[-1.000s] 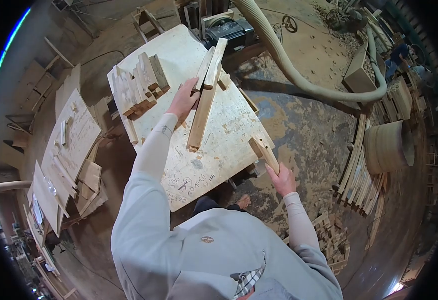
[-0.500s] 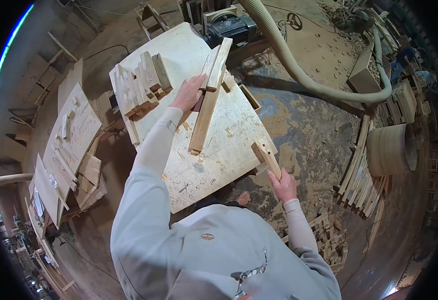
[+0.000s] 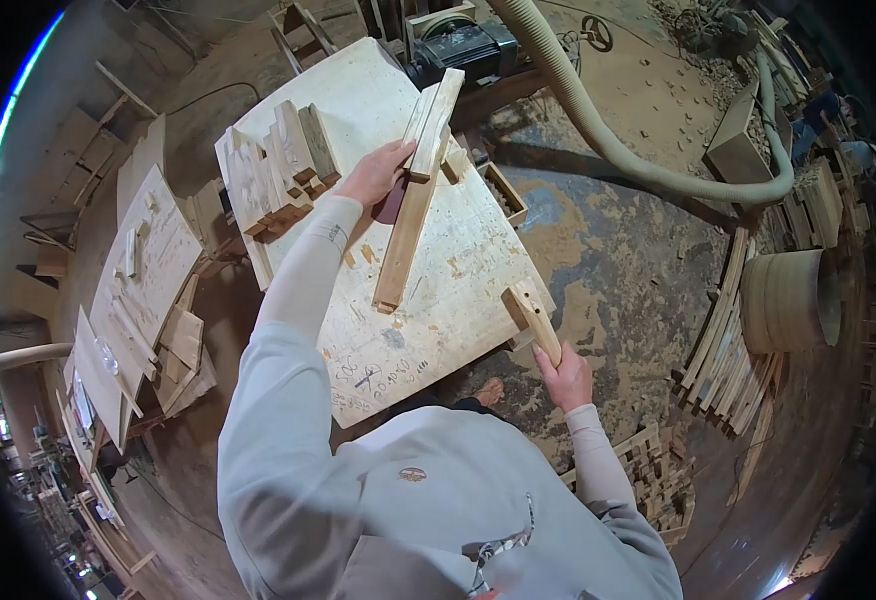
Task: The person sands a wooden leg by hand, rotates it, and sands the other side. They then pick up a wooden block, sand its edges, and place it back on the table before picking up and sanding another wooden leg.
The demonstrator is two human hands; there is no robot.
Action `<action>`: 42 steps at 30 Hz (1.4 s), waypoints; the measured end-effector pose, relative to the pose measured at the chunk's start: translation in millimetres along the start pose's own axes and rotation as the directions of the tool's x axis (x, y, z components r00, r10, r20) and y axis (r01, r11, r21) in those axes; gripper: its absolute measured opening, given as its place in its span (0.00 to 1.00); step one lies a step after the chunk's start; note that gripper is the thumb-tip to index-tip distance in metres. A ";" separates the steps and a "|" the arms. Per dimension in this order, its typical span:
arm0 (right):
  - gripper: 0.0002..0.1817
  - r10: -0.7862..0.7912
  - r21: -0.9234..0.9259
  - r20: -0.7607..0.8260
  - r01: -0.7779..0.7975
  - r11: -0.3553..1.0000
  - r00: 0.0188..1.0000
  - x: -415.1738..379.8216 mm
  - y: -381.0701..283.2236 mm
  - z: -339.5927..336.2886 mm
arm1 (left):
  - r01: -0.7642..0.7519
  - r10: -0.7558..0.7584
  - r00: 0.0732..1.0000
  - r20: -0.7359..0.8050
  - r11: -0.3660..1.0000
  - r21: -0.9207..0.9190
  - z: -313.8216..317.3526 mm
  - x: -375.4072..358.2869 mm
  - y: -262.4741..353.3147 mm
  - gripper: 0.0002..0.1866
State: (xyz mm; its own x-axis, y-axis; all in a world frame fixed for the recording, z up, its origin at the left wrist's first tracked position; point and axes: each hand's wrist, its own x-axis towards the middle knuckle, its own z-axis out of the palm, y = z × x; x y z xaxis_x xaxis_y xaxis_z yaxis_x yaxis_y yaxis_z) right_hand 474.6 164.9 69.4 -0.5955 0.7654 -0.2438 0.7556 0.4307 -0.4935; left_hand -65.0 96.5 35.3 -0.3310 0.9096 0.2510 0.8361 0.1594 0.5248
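Wood (image 3: pixel 534 320) partly hidden in right hand (image 3: pixel 566 378)

Two hands showing: left hand (image 3: pixel 378 176) upper center, right hand (image 3: pixel 567 379) right of center, gripping one wood piece (image 3: pixel 536 322). One motor (image 3: pixel 465 50) sitting top center. Upper right: one hose (image 3: pixel 583 128) curving, one handwheel (image 3: pixel 596 34) showing, one other person (image 3: pixel 820 115) appearing. One drum (image 3: pixel 788 300) standing right. Stacked blocks (image 3: pixel 283 160) upper left overlapping, uncountable.

The wooden piece with holes (image 3: pixel 535 322) is pale and slants in the right hand (image 3: pixel 566 380), its upper end at the edge of the worktop (image 3: pixel 473 270). There, a longer brown wooden bar (image 3: pixel 404 243) lies, with paler wooden strips (image 3: pixel 440 120) at its far end.
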 end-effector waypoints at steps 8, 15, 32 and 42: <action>0.28 -0.029 -0.059 -0.010 0.028 0.998 1.000 2.8 6.2 5.2 | -0.019 0.020 0.995 0.102 1.000 -0.010 1.5 11.9 -15.5 0.30; 0.27 -0.002 -0.018 -0.006 0.002 1.000 1.000 6.5 14.5 14.7 | -0.060 0.052 0.996 0.073 0.993 0.105 6.9 13.2 -20.2 0.31; 0.33 -0.116 0.012 -0.135 0.118 0.993 0.984 8.6 37.9 36.0 | 0.155 -0.182 0.981 0.068 0.945 0.288 3.7 9.9 18.6 0.34; 0.33 -0.060 -0.022 -0.127 0.058 0.998 0.990 -1.1 28.7 23.4 | 0.157 -0.145 0.987 -0.069 0.960 0.233 36.7 12.5 -10.5 0.29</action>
State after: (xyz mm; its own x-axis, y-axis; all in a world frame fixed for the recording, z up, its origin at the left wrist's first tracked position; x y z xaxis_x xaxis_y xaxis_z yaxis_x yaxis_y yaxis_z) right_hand 490.6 165.3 36.0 -0.6002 0.7928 -0.1060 0.7258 0.4842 -0.4886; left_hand -61.8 120.2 3.0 -0.4779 0.8485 0.2274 0.8524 0.3854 0.3534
